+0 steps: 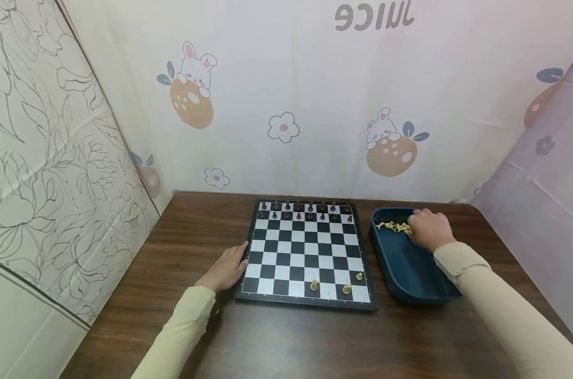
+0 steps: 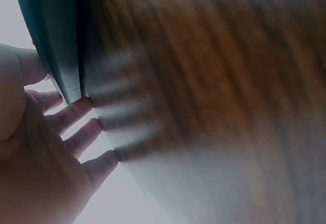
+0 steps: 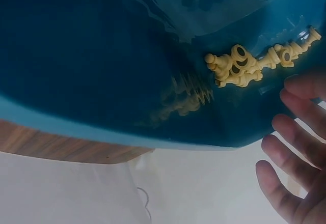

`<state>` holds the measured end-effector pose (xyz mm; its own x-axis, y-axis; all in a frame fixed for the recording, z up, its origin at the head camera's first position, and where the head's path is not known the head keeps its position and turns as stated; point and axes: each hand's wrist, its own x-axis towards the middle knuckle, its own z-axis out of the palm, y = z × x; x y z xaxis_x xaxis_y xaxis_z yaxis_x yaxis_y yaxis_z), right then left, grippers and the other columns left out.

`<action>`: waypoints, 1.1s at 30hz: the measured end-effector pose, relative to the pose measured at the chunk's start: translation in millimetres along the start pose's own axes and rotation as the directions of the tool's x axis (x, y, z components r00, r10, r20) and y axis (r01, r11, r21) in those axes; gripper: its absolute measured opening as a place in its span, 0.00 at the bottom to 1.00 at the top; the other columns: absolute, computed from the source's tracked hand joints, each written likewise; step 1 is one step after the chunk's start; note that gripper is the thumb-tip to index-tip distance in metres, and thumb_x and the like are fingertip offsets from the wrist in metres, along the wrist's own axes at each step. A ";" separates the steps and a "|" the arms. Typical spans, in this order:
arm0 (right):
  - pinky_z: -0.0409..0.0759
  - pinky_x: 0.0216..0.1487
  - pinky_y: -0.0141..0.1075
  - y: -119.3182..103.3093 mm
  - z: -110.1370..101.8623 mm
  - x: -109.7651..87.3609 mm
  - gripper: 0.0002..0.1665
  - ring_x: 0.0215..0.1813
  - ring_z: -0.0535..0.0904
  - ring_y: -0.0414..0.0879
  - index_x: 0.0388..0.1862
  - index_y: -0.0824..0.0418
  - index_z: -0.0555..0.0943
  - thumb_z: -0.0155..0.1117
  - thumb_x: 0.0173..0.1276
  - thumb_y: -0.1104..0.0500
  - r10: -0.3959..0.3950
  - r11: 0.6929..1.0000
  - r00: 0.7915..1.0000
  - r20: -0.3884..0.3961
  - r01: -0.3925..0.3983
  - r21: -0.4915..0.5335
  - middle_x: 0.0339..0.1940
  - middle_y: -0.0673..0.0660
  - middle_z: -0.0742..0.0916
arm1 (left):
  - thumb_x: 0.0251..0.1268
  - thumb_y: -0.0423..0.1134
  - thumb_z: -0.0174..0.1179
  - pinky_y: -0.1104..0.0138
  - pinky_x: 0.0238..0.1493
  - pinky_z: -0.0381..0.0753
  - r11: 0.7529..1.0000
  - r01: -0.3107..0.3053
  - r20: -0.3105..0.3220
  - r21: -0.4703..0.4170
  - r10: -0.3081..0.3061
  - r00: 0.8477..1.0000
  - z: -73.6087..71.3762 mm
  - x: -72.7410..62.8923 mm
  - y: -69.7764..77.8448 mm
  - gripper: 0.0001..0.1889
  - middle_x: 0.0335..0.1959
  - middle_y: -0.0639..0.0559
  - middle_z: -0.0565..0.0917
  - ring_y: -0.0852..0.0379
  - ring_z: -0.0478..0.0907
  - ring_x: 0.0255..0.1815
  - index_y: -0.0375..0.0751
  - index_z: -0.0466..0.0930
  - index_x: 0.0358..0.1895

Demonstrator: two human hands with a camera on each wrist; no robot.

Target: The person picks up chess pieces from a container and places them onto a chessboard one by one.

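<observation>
Mid-setup of light side: right hand point(image 1: 428, 229) in blue tray point(image 1: 409, 273), grip relaxed, nothing pinched, beside cream pieces point(image 3: 249, 65); left hand point(image 1: 227, 268) flat against chessboard point(image 1: 310, 252) edge; next calls for pinching one piece.

One chessboard point(image 1: 305, 252) lies on one wooden table point(image 1: 286, 342), flanked by one dark blue tray point(image 1: 409, 273). Sixteen dark chess pieces point(image 1: 305, 209) stand in two rows of eight along the board's far edge. Three pale chess pieces point(image 1: 347, 289) stand on the near rows: two on the nearest rank, one just ahead of them at the right. One loose heap of pale pieces point(image 3: 249, 63) lies in the tray's far corner; they overlap too closely to count singly. Two hands are in view: one left hand point(image 1: 227, 268) and one right hand point(image 1: 428, 229), each from a cream sleeve.
</observation>
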<state>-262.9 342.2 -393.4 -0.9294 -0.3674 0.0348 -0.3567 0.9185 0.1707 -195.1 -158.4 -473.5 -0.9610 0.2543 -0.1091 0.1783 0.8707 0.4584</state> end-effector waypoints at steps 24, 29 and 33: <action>0.75 0.22 0.48 4.2 21.5 13.6 0.07 0.26 0.74 0.54 0.22 0.63 0.79 0.67 0.57 0.66 0.036 0.999 0.999 0.019 -0.036 0.000 0.21 0.57 0.76 | 0.75 0.44 0.43 0.51 0.70 0.57 1.000 0.005 -0.005 0.006 -0.005 1.000 0.7 0.3 -0.2 0.29 0.71 0.39 0.61 0.42 0.57 0.71 0.37 0.51 0.74; 0.75 0.22 0.50 5.5 24.5 14.4 0.07 0.26 0.74 0.54 0.21 0.63 0.79 0.66 0.57 0.67 0.038 0.999 0.999 0.017 -0.039 0.010 0.21 0.57 0.77 | 0.75 0.43 0.44 0.50 0.69 0.57 1.000 0.000 -0.006 0.001 0.000 1.000 0.8 0.1 -0.5 0.29 0.71 0.38 0.62 0.42 0.57 0.71 0.36 0.52 0.74; 0.76 0.24 0.52 6.2 26.4 15.2 0.06 0.27 0.75 0.55 0.23 0.64 0.80 0.68 0.56 0.66 0.036 0.999 0.999 0.016 -0.036 0.009 0.22 0.58 0.77 | 0.75 0.43 0.44 0.50 0.69 0.57 1.000 -0.002 -0.003 0.005 0.002 1.000 0.9 0.8 -1.5 0.29 0.71 0.39 0.62 0.42 0.57 0.71 0.37 0.52 0.74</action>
<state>-281.8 346.2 -417.8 -0.9430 -0.3317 0.0256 -0.3236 0.9324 0.1609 -195.9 -159.1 -475.1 -0.9610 0.2554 -0.1058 0.1818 0.8723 0.4540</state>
